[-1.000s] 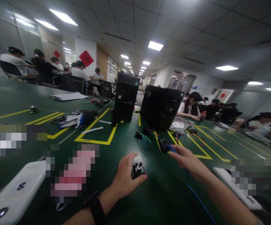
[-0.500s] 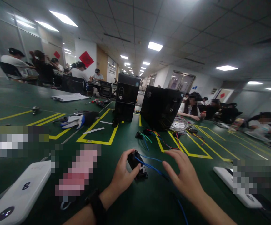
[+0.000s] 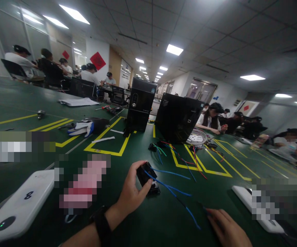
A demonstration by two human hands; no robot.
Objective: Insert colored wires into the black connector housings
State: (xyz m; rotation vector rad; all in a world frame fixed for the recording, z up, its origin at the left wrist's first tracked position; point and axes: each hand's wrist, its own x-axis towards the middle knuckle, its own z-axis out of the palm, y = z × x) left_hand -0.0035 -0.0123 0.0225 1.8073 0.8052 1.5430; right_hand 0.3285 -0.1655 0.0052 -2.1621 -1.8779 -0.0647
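My left hand (image 3: pixel 133 188) is closed around a small black electrical block (image 3: pixel 155 188), thumb across its near side and fingers behind it. Several blue wires (image 3: pixel 172 192) run out of the block to the right, their free ends spread over the green table. At the lower right, my right hand (image 3: pixel 227 228) has its fingers pressed together on a slim dark tool (image 3: pixel 204 207). Its thin end points left toward the wires, apart from them. Most of the tool is hidden by the hand, so its kind cannot be made out.
Two black computer cases (image 3: pixel 141 106) stand at the back. A second wired block (image 3: pixel 152 147), loose coloured wires and a round grey basket (image 3: pixel 196 137) lie before them. A glove (image 3: pixel 80 129) is left. White devices (image 3: pixel 22 206) flank me. A person (image 3: pixel 211 120) sits across the table.
My right hand has moved down and right, away from the blue wires, and has closed on the slim dark tool. The left hand still grips the block.
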